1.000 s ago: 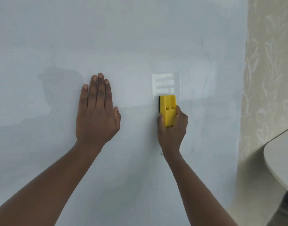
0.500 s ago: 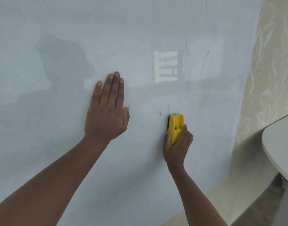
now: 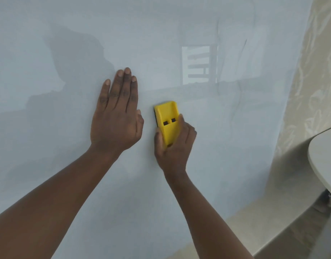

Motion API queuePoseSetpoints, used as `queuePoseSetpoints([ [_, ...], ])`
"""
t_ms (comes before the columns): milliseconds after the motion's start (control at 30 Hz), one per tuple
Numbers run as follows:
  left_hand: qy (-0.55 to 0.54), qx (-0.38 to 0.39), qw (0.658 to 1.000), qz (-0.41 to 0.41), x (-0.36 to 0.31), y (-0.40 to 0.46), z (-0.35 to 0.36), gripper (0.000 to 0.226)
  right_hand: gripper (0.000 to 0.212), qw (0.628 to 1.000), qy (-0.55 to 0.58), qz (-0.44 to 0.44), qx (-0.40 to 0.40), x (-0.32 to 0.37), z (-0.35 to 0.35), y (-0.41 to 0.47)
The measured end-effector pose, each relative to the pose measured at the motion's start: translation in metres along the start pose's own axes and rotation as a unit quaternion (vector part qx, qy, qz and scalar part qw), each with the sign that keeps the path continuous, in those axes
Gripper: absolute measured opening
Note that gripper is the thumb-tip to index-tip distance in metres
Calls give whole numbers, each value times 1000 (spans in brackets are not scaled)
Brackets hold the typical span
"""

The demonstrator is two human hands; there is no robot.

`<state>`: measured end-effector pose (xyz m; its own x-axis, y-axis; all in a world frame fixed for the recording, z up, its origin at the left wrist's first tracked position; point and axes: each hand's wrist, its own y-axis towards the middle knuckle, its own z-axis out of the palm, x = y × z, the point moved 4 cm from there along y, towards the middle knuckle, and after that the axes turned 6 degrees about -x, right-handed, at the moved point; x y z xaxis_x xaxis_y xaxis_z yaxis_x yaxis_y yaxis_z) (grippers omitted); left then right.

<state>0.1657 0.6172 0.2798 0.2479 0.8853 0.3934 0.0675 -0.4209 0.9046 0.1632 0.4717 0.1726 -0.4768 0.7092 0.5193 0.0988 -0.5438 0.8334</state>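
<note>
A large glossy whiteboard (image 3: 179,184) fills most of the view. My left hand (image 3: 117,116) lies flat against it with the fingers straight and together. Just to its right, my right hand (image 3: 175,144) grips a yellow board eraser (image 3: 167,121) by its lower half and presses its dark felt side on the board. The eraser's upper end sticks out above my fingers. Faint dark marker lines (image 3: 241,58) remain on the board up and to the right of the eraser.
A bright window reflection (image 3: 196,64) sits on the board above the eraser. A beige patterned wall (image 3: 310,90) borders the board on the right. The rounded edge of a pale table (image 3: 323,157) juts in at the right, with floor (image 3: 273,230) below.
My right hand has slid the eraser down the board and then left, close beside my left hand. The left hand has stayed flat on the board while the view shifted.
</note>
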Motion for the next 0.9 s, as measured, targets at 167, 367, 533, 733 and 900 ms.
queuePoseSetpoints([
  [167, -1, -5, 1000, 6, 2, -1, -4, 64, 62, 996, 8, -58, 72, 22, -4, -88],
  [367, 15, -12, 1000, 10, 0, -3, -2, 62, 64, 997, 2, -29, 77, -1, -10, -115],
  [533, 3, -6, 1000, -16, -3, -2, -3, 64, 68, 992, -27, 124, -10, -57, -32, -38],
  [733, -21, 2, 999, -26, -57, 28, 9, 73, 67, 983, -54, 170, -33, -117, -55, -2],
  [900, -11, 14, 999, -51, -103, 77, 37, 76, 68, 985, -64, 159, -13, -166, -73, 33],
])
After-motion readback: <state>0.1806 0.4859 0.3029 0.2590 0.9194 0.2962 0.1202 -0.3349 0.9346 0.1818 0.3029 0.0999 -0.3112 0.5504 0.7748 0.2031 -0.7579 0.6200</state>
